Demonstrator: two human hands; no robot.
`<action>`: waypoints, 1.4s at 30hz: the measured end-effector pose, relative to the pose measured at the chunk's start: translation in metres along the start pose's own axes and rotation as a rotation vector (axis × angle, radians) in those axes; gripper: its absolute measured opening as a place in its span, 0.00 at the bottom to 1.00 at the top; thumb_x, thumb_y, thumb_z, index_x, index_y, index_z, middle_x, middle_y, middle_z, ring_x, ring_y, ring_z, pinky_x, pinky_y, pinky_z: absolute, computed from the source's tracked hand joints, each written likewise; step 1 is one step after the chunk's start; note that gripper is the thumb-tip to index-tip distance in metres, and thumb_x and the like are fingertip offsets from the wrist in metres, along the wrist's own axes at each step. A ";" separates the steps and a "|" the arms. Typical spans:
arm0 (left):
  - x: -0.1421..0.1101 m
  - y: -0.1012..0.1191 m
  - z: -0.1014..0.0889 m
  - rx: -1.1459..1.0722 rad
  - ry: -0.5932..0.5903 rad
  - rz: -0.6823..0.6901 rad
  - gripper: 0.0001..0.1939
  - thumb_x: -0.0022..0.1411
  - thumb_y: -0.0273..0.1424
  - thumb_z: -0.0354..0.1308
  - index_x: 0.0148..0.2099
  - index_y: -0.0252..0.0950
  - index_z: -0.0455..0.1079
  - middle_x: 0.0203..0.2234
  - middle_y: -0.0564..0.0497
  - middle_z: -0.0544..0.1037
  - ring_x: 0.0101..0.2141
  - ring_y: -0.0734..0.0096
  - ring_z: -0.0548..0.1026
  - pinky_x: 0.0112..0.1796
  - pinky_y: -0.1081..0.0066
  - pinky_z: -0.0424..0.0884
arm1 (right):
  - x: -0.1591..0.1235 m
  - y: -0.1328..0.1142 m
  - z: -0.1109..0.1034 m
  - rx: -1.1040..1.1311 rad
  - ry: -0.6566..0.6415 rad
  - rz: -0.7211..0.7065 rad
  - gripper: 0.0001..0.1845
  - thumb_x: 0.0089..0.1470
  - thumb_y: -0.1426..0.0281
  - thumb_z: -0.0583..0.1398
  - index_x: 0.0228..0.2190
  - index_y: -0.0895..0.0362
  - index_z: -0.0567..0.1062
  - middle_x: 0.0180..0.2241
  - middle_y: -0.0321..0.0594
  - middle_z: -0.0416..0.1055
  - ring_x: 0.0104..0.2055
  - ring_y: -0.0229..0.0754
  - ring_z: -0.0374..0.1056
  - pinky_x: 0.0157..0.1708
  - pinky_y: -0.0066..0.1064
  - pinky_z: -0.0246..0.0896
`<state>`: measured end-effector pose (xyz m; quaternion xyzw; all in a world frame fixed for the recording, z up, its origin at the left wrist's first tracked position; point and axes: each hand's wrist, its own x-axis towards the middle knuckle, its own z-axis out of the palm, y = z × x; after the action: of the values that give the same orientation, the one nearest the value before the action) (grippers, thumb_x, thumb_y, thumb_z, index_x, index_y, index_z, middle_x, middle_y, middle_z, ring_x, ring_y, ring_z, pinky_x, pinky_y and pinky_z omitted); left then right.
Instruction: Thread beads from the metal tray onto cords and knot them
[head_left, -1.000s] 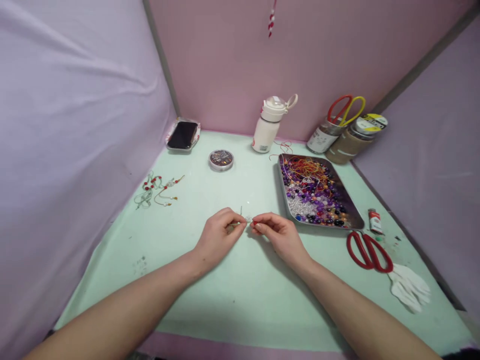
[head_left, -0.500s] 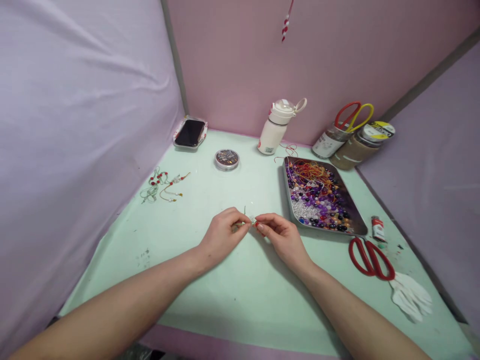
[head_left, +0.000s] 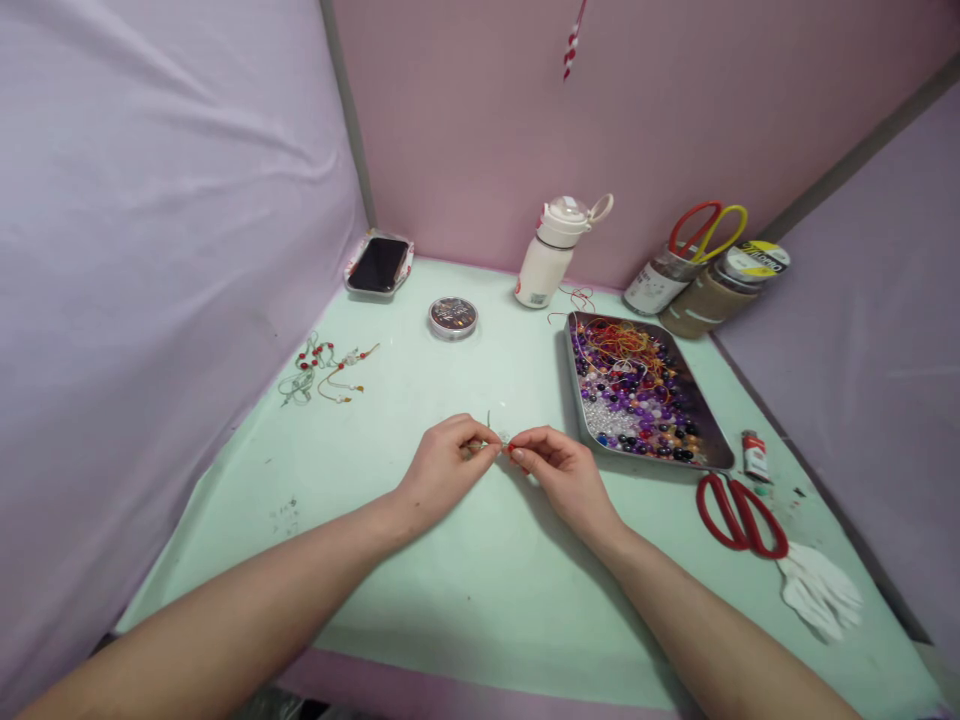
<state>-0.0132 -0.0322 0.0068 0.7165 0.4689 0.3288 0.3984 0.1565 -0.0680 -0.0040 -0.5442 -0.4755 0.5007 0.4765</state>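
Over the middle of the pale green table, my left hand (head_left: pixel 448 465) pinches a thin green cord (head_left: pixel 489 418), whose end sticks up above the fingers. My right hand (head_left: pixel 559 475) faces it, thumb and fingertips closed on a small red bead (head_left: pixel 513 450). A clear or whitish piece (head_left: pixel 504 437) shows in the narrow gap between the two sets of fingertips. Most of the cord is hidden by the fingers. Left of my hands lies a beaded cord piece (head_left: pixel 319 360) with red beads and tan tassel ends.
A metal tray (head_left: pixel 712 440) of beads and cords stands right. Red-handled scissors (head_left: pixel 742 515), a white glove (head_left: pixel 821 590) and a lighter (head_left: pixel 755 457) lie beyond it. Behind are a bottle (head_left: pixel 546 265), a round case (head_left: pixel 453 317), a phone (head_left: pixel 380 265) and jars (head_left: pixel 709 295).
My fingertips have drawn very slightly closer together around the small piece. Both hands otherwise keep their place, and the things on the table have not moved.
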 end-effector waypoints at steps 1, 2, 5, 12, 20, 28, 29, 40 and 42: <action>0.000 0.000 0.000 -0.012 -0.003 -0.024 0.06 0.56 0.28 0.56 0.31 0.37 0.75 0.25 0.54 0.72 0.26 0.75 0.68 0.29 0.74 0.63 | 0.000 0.000 0.000 -0.006 0.002 0.003 0.08 0.47 0.64 0.65 0.29 0.56 0.76 0.26 0.35 0.72 0.27 0.36 0.64 0.30 0.30 0.61; 0.000 0.001 0.000 -0.023 -0.005 -0.048 0.06 0.55 0.29 0.56 0.31 0.37 0.75 0.25 0.54 0.72 0.26 0.75 0.68 0.29 0.73 0.63 | 0.000 0.000 0.000 -0.013 0.003 0.004 0.08 0.47 0.64 0.65 0.29 0.56 0.76 0.26 0.36 0.72 0.27 0.37 0.64 0.30 0.30 0.61; 0.001 0.002 0.001 -0.056 -0.018 -0.110 0.06 0.54 0.30 0.56 0.31 0.37 0.75 0.24 0.53 0.73 0.25 0.75 0.68 0.28 0.73 0.64 | 0.000 0.000 0.000 -0.034 0.007 -0.005 0.08 0.47 0.64 0.65 0.29 0.55 0.76 0.26 0.36 0.72 0.27 0.37 0.64 0.30 0.30 0.61; 0.001 0.002 0.003 -0.093 -0.031 -0.165 0.07 0.53 0.31 0.57 0.30 0.36 0.75 0.25 0.52 0.75 0.26 0.73 0.69 0.28 0.72 0.65 | 0.000 0.002 -0.001 -0.050 0.010 -0.016 0.08 0.47 0.64 0.64 0.29 0.55 0.76 0.27 0.36 0.73 0.28 0.38 0.65 0.31 0.31 0.62; 0.001 0.003 0.002 -0.092 -0.034 -0.170 0.07 0.53 0.31 0.56 0.30 0.36 0.75 0.25 0.52 0.75 0.26 0.73 0.69 0.29 0.72 0.64 | -0.001 0.000 0.000 -0.054 0.012 -0.018 0.07 0.47 0.65 0.64 0.29 0.55 0.76 0.27 0.36 0.73 0.27 0.37 0.65 0.31 0.31 0.62; 0.001 0.001 0.003 -0.071 -0.022 -0.149 0.07 0.52 0.30 0.57 0.30 0.36 0.75 0.24 0.53 0.74 0.25 0.74 0.68 0.28 0.73 0.64 | -0.001 0.000 0.000 -0.051 0.016 -0.021 0.08 0.47 0.64 0.65 0.29 0.55 0.75 0.26 0.36 0.72 0.28 0.38 0.66 0.30 0.31 0.62; 0.001 0.001 0.003 -0.070 -0.022 -0.147 0.07 0.52 0.30 0.56 0.30 0.36 0.75 0.24 0.53 0.74 0.25 0.74 0.68 0.27 0.73 0.64 | -0.001 0.000 0.000 -0.048 0.017 -0.019 0.08 0.47 0.64 0.65 0.28 0.55 0.75 0.26 0.36 0.72 0.27 0.38 0.65 0.30 0.31 0.62; 0.001 0.003 0.003 -0.057 -0.043 -0.168 0.07 0.52 0.30 0.56 0.30 0.36 0.75 0.24 0.53 0.74 0.25 0.73 0.69 0.28 0.73 0.64 | -0.001 0.001 0.000 -0.066 0.012 -0.034 0.05 0.48 0.66 0.64 0.29 0.55 0.76 0.26 0.35 0.72 0.27 0.37 0.65 0.30 0.31 0.61; 0.001 0.003 0.003 -0.053 -0.045 -0.164 0.07 0.52 0.30 0.56 0.30 0.36 0.75 0.24 0.53 0.74 0.26 0.73 0.69 0.29 0.72 0.64 | -0.001 0.000 0.000 -0.068 0.007 -0.038 0.05 0.47 0.66 0.64 0.28 0.55 0.76 0.26 0.35 0.72 0.27 0.37 0.65 0.30 0.31 0.61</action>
<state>-0.0087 -0.0326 0.0081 0.6723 0.5079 0.2910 0.4531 0.1561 -0.0693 -0.0037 -0.5527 -0.5008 0.4731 0.4690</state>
